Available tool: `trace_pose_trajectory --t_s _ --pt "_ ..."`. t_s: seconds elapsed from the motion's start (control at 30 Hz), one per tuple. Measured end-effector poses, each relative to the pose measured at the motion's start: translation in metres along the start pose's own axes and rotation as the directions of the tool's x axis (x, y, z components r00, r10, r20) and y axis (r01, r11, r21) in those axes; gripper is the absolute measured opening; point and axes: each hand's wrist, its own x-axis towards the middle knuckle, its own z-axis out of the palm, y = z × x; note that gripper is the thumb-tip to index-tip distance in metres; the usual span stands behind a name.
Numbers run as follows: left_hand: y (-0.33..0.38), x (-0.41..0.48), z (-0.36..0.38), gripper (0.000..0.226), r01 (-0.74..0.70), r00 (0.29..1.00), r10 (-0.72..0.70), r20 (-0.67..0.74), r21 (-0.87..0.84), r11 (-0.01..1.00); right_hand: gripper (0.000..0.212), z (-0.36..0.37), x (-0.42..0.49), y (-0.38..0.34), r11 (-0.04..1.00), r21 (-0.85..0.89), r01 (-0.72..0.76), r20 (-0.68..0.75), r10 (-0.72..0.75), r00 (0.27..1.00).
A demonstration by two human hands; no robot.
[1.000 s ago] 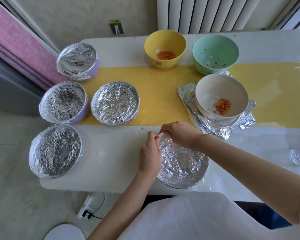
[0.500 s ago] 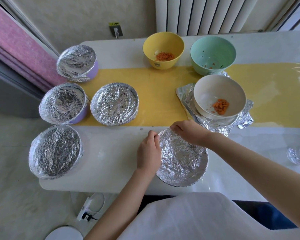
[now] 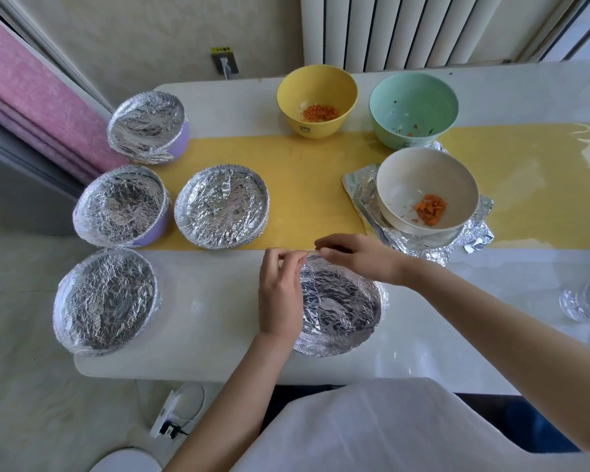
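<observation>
Head view: foil-covered dish point(image 3: 341, 311) sits on the white table point(image 3: 205, 321), near its front edge, directly in front of the person. Left hand point(image 3: 280, 294) and right hand point(image 3: 361, 258) meet at the dish's far rim, fingers curled, both pinching the foil edge there. White bowl point(image 3: 406, 189) with carrot pieces point(image 3: 430, 209) stands on a loose foil sheet point(image 3: 365, 189), just beyond the right hand.

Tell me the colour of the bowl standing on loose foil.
The bowl is cream white; head view.

Home — radiator point(image 3: 406, 28), food bowls point(image 3: 315, 93).
</observation>
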Motion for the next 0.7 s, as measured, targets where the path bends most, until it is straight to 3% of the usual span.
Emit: trace_pose_trajectory --t_s 0.13,0.37,0.57,0.7 --pt "0.001 -0.004 0.003 0.015 -0.003 0.999 0.004 -0.032 0.031 1.000 0.038 -0.003 -0.002 0.002 0.982 0.188 -0.019 0.057 0.009 0.998" --pt "0.004 -0.004 0.001 0.009 -0.027 0.999 0.027 -0.042 -0.010 1.000 0.031 -0.004 -0.001 -0.002 0.987 0.161 0.016 0.038 -0.023 0.999" --pt "0.003 0.000 0.002 0.003 -0.030 0.999 0.028 -0.043 -0.044 0.999 0.032 -0.001 -0.002 -0.006 0.998 -0.041 0.040 -0.001 -0.040 0.999" --pt "0.002 0.003 0.001 0.015 0.012 0.999 -0.013 -0.040 -0.036 0.999 0.033 0.007 -0.002 -0.007 0.945 -0.297 0.139 -0.077 -0.169 0.983"
